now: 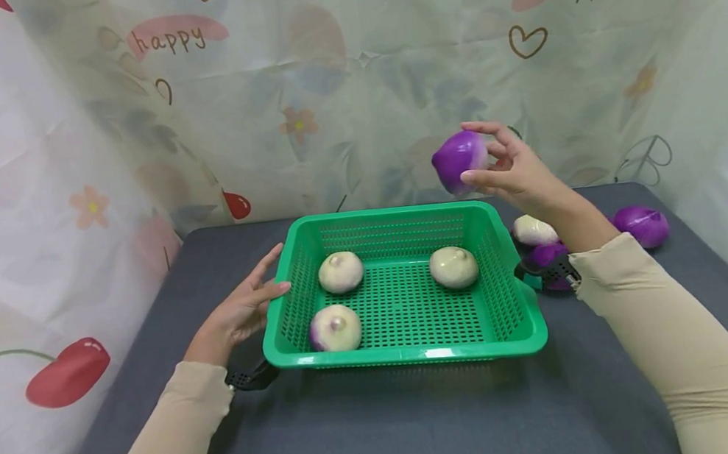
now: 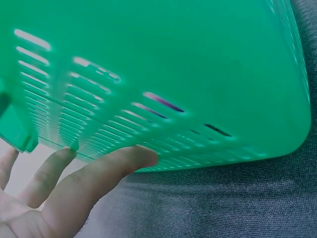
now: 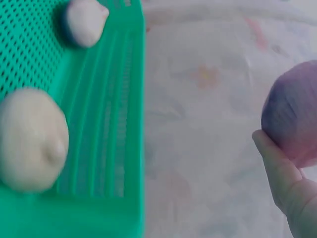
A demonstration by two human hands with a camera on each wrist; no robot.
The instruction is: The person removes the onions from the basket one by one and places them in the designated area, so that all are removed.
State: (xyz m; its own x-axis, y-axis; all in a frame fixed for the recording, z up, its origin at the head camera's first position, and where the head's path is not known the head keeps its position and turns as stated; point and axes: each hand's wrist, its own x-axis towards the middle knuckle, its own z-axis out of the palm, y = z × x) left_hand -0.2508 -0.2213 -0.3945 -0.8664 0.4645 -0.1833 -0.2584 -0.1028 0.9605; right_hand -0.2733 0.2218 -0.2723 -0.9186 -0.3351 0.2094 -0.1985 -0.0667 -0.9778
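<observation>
My right hand (image 1: 518, 170) holds a purple-and-white turnip (image 1: 457, 162) between thumb and fingers, raised above the back right rim of a green plastic basket (image 1: 407, 318). In the right wrist view the turnip (image 3: 292, 111) is partly cut off by the frame edge. Inside the basket lie a white turnip (image 1: 341, 272) at back left, a white turnip with a purple side (image 1: 336, 328) at front left and another white one (image 1: 453, 268) on the right. My left hand (image 1: 240, 314) rests its extended fingers against the basket's left side, also seen in the left wrist view.
To the basket's right, partly behind my right wrist, lie a whitish turnip (image 1: 533, 230) and a purple one (image 1: 547, 256). Farther right sits another purple turnip (image 1: 641, 227). A printed curtain (image 1: 365, 108) hangs behind and beside the dark table (image 1: 399, 430).
</observation>
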